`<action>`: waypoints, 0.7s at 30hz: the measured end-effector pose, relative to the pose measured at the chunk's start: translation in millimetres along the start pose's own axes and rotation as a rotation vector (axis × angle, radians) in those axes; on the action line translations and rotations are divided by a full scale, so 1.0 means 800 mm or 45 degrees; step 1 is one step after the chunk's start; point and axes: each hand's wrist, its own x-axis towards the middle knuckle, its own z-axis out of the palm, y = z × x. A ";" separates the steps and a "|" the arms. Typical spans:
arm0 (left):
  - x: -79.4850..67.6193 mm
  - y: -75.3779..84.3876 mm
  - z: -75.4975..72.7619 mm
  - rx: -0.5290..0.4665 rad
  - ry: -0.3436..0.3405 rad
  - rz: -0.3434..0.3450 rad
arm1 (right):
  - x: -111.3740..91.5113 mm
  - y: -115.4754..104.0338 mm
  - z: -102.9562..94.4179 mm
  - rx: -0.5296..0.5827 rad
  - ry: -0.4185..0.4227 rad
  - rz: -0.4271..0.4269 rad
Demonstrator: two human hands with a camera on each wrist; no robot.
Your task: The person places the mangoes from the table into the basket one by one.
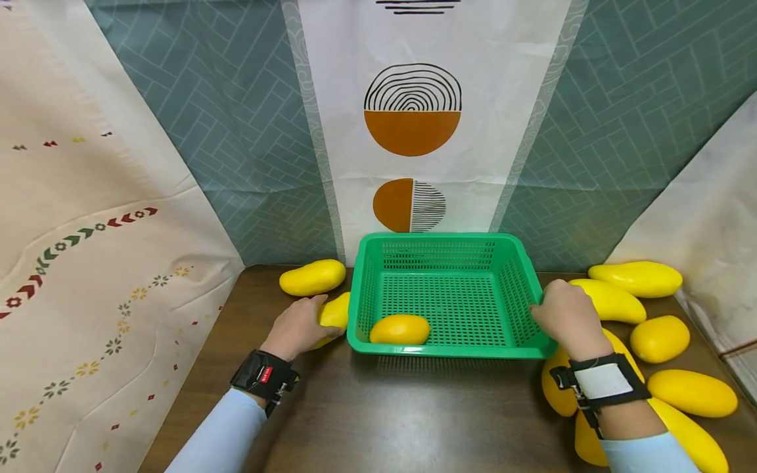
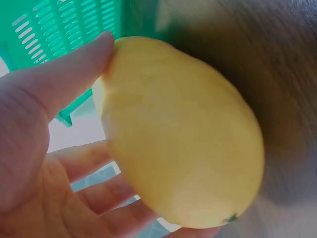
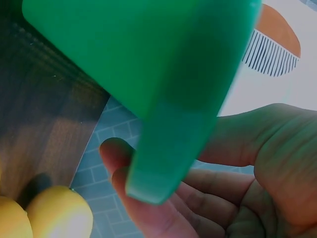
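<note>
left hand [image 1: 300, 323]: fingers spread wide and curled round a yellow mango [image 1: 334, 314] close by the left end of the green basket [image 1: 449, 352]; whether it is clear of the desk [image 1: 437, 407] i can't tell. the right hand [image 1: 566, 312] pinches the opposite rim. best, i'd judge: hold the fruit's middle — smooth skin may slip — and steady the basket lightly.

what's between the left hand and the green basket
A yellow fruit, which the left hand grips; in the head view it fills the stretch up to the left side of the green basket.
</note>
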 end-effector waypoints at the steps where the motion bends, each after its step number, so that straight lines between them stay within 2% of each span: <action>1: -0.001 0.000 -0.001 0.010 -0.013 -0.010 | 0.000 0.000 0.000 -0.004 -0.001 0.005; 8: -0.002 -0.004 -0.004 0.022 -0.070 -0.057 | 0.001 -0.003 0.000 -0.033 0.008 0.016; 15: -0.009 -0.012 -0.007 0.002 -0.047 -0.050 | 0.001 -0.002 0.000 -0.031 -0.007 0.021; 21: -0.016 -0.016 -0.024 -0.036 -0.013 -0.056 | 0.000 -0.002 0.000 -0.035 -0.003 0.018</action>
